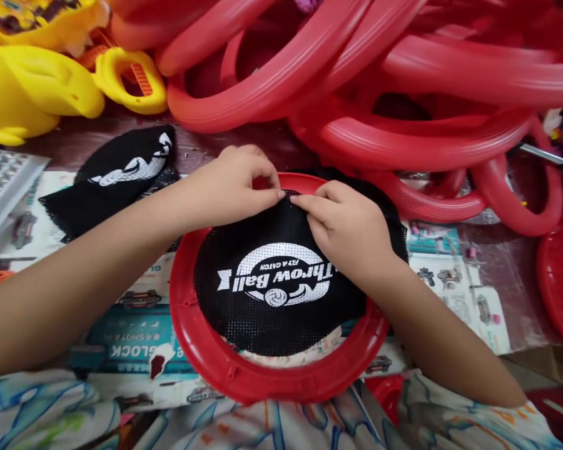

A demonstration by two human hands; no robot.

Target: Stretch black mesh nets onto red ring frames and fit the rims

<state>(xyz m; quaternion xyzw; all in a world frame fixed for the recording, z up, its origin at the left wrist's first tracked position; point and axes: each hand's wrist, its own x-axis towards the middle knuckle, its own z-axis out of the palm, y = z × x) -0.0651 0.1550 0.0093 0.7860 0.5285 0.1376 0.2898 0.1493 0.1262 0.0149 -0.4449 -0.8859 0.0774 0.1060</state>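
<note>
A red plastic ring [201,347] lies flat in front of me on printed cardboard. Over it lies a black mesh disc [244,319] printed in white with "Throw Ball", upside down to me. My left hand [229,184] pinches the far edge of the mesh at the ring's far rim, fingers pressed together. My right hand [349,228] rests on the mesh beside it, its fingertips also pinching that far edge. The two hands nearly touch at the fingertips. A gap shows between the mesh's near edge and the ring.
A big heap of red rings [380,81] fills the back and right. Another black mesh disc [112,178] lies at the left. Yellow plastic parts [42,87] sit at the far left. A grey tray [0,187] is at the left edge.
</note>
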